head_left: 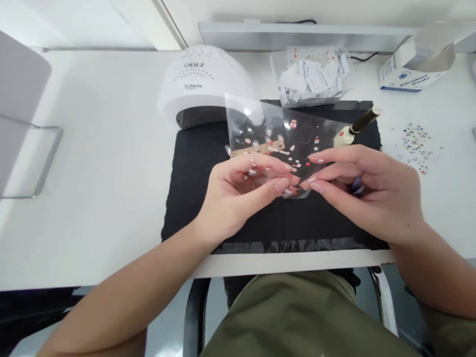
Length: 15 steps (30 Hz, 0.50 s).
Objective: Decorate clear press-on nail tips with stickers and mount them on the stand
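Note:
A clear nail sticker sheet (275,119) with small red and white designs is tilted up above the black mat (193,198). My left hand (238,193) curls around its lower left part, thumb and fingers closed on the film. At the sheet's lower right edge, the thumb and a finger of my right hand (372,191) pinch together, with the index finger stretched over the film. A small purple item (357,185) shows inside my right palm; its kind is unclear. Just beyond that hand is a nail polish bottle (355,130) with a dark cap, partly behind the sheet.
A white nail lamp (208,74) stands at the back left of the mat. Behind the sheet, a clear container (284,99) holds alcohol pad packets. An open alcohol pads box (412,69) sits at back right, with tiny colourful decorations (416,144) nearer me.

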Available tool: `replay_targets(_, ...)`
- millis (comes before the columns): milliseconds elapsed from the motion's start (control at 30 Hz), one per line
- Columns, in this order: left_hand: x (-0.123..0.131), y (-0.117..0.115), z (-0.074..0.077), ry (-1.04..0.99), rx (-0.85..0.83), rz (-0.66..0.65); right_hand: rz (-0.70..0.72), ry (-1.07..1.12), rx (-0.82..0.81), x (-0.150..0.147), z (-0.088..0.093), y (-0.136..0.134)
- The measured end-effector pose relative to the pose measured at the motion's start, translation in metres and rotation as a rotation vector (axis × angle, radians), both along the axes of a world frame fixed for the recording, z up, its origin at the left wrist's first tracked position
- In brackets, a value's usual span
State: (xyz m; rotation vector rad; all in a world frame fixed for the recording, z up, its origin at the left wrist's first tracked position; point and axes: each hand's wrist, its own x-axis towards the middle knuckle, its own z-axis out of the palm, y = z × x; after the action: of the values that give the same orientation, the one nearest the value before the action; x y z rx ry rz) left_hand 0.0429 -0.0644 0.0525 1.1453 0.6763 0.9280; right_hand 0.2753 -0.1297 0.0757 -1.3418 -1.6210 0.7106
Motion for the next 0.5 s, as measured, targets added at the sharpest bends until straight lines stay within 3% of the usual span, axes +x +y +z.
replay_targets(100, 0.001, 0.0, -0.002, -0.014, 0.029, 0.003, -0.034, -0.006, 0.012, -0.001, 0.0, 0.0)
replay_targets(300, 0.002, -0.002, -0.004, 0.087, 0.255, 0.164, -0.021, 0.007, 0.067, -0.003, -0.002, -0.002)
replay_targets(500, 0.0, -0.002, -0.012, 0.123, 0.35, 0.161, -0.086, -0.001, 0.126, -0.003, -0.002, -0.001)
